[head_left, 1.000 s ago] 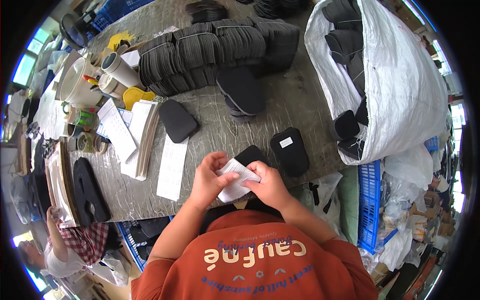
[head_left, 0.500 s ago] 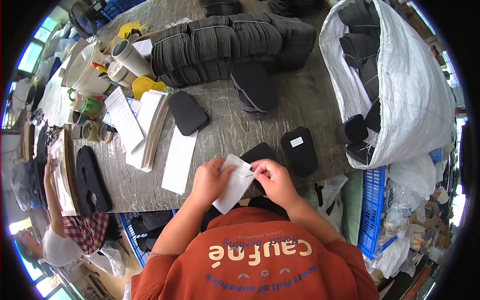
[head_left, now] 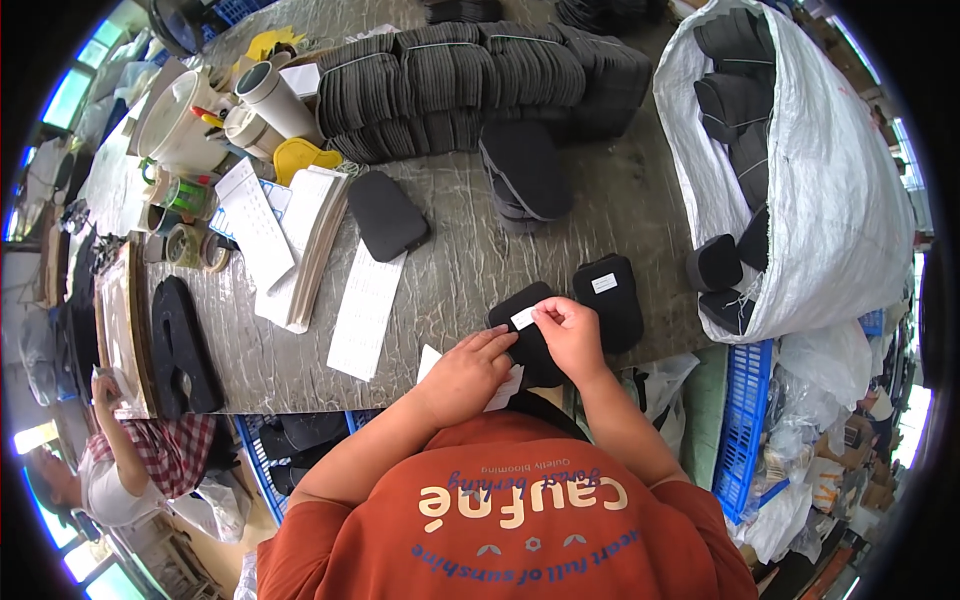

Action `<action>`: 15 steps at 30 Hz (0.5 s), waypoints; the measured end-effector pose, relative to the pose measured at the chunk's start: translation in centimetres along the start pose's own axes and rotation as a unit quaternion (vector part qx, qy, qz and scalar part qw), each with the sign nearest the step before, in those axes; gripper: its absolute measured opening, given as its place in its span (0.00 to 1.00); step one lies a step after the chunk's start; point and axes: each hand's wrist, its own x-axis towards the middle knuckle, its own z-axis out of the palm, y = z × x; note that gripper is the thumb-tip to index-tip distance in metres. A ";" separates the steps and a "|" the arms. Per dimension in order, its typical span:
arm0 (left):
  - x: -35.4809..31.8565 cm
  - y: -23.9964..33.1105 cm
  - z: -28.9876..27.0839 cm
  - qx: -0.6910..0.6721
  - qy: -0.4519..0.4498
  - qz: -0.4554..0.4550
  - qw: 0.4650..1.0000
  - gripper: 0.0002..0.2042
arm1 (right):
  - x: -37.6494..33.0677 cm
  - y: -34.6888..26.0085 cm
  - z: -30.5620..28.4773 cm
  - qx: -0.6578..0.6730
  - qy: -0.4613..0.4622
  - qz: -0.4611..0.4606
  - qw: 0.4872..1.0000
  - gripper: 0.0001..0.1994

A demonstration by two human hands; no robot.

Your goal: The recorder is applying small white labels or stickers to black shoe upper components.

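Right hand (head_left: 572,335), lower centre of frame, pinched a small white label (head_left: 523,318) between thumb and fingertips, over a black insole (head_left: 528,340). Left hand (head_left: 468,372) held a white backing sheet (head_left: 500,385) just below, fingers curled.

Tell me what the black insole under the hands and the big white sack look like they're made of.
Black insole: probably foam, matte and non-reflective, with a soft rounded edge. White sack: likely woven plastic, faintly glossy, with crinkled folds.

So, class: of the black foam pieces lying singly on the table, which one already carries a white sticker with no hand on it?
The black foam piece just right of the right hand; its sticker sits near the top. The one further left is bare.
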 end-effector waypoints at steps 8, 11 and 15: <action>0.1 -0.1 0.2 -0.009 0.004 0.003 1.000 0.08 | 0.1 0.6 0.3 -0.040 0.015 -0.018 0.999 0.05; 0.4 0.2 0.2 0.000 0.009 -0.010 1.000 0.09 | 0.2 0.7 0.3 -0.048 0.013 -0.015 0.999 0.04; 0.7 0.2 0.2 0.052 -0.013 0.002 0.999 0.10 | 0.2 0.5 0.4 -0.072 0.021 -0.031 0.997 0.05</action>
